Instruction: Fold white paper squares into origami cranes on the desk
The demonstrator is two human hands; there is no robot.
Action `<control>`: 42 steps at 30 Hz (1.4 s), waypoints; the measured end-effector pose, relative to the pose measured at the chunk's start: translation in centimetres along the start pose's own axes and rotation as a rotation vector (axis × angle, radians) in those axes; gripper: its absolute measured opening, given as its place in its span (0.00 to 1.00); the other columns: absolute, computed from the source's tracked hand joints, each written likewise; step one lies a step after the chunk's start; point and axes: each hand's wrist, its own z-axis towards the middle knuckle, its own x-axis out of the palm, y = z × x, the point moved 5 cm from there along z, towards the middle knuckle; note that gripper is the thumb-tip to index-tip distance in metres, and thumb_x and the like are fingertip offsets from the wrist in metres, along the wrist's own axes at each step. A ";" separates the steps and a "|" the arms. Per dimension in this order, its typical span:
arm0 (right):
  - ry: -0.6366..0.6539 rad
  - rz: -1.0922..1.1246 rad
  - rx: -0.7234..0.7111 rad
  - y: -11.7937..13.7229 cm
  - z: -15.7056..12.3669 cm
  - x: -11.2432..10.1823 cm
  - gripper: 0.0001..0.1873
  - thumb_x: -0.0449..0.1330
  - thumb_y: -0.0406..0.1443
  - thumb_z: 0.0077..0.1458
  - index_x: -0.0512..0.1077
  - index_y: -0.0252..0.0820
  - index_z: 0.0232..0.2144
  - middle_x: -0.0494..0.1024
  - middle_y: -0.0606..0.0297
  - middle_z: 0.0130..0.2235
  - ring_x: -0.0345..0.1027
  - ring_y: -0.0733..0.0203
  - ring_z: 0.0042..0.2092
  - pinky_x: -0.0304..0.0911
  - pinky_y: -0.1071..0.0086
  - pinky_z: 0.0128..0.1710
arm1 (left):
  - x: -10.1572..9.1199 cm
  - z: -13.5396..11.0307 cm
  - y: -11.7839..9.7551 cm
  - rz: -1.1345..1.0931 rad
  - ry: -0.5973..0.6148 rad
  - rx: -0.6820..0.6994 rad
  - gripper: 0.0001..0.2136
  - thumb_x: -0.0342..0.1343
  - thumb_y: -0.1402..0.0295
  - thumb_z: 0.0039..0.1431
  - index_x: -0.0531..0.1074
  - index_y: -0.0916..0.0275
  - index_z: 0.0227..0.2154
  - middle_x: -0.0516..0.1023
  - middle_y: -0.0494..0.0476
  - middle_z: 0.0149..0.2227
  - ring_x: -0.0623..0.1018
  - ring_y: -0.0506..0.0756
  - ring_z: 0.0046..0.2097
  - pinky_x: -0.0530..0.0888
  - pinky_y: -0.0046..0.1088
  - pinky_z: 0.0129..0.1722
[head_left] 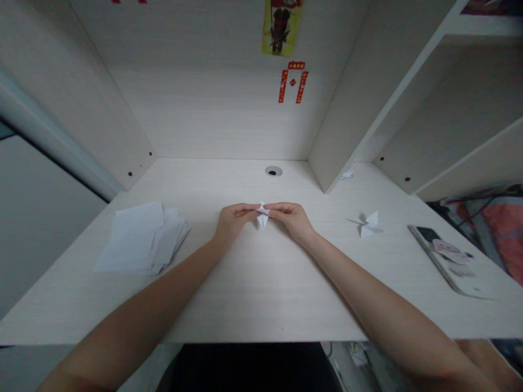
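A small folded white paper piece [262,216] is held between both hands just above the pale wooden desk [261,288]. My left hand [233,219] pinches its left side with closed fingers. My right hand [291,216] pinches its right side the same way. Both forearms reach in from the desk's front edge. A finished white paper crane [368,224] rests on the desk to the right of my right hand.
A loose stack of white paper sheets [143,239] lies at the left. A phone [447,257] lies near the right edge. A cable hole [273,171] sits at the back. Shelf panels [347,125] rise on both sides, and a paper scrap [347,174] lies by the right one.
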 end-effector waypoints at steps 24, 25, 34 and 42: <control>-0.005 0.099 0.018 0.1 -0.3 0.4 0.17 0.70 0.39 0.35 0.76 0.40 0.31 0.80 0.66 0.26 0.71 0.64 0.28 0.66 0.67 0.36 | 0.5 -0.1 0.0 -0.035 0.034 -0.037 0.15 0.66 0.63 0.40 0.74 0.64 0.33 0.79 0.53 0.27 0.77 0.52 0.31 0.74 0.30 0.37; -0.001 0.093 0.017 0.1 -0.3 0.4 0.17 0.70 0.39 0.35 0.76 0.40 0.31 0.79 0.66 0.26 0.71 0.65 0.27 0.65 0.68 0.36 | 0.5 -0.1 0.0 -0.038 0.038 -0.038 0.15 0.66 0.63 0.40 0.74 0.64 0.33 0.79 0.53 0.26 0.77 0.52 0.31 0.74 0.30 0.37; -0.003 0.031 -0.021 0.4 -0.3 0.6 0.15 0.70 0.39 0.37 0.77 0.40 0.31 0.79 0.65 0.26 0.71 0.65 0.27 0.64 0.69 0.33 | 0.5 0.0 0.6 -0.049 0.012 -0.046 0.18 0.64 0.60 0.43 0.76 0.65 0.37 0.80 0.57 0.35 0.78 0.53 0.34 0.76 0.32 0.37; -0.023 -0.058 -0.079 0.9 -0.5 0.7 0.15 0.66 0.43 0.42 0.79 0.43 0.34 0.81 0.61 0.36 0.73 0.59 0.36 0.66 0.64 0.41 | 0.5 -0.4 -0.2 0.052 -0.030 -0.033 0.14 0.63 0.59 0.45 0.79 0.64 0.31 0.81 0.57 0.33 0.78 0.54 0.33 0.76 0.32 0.38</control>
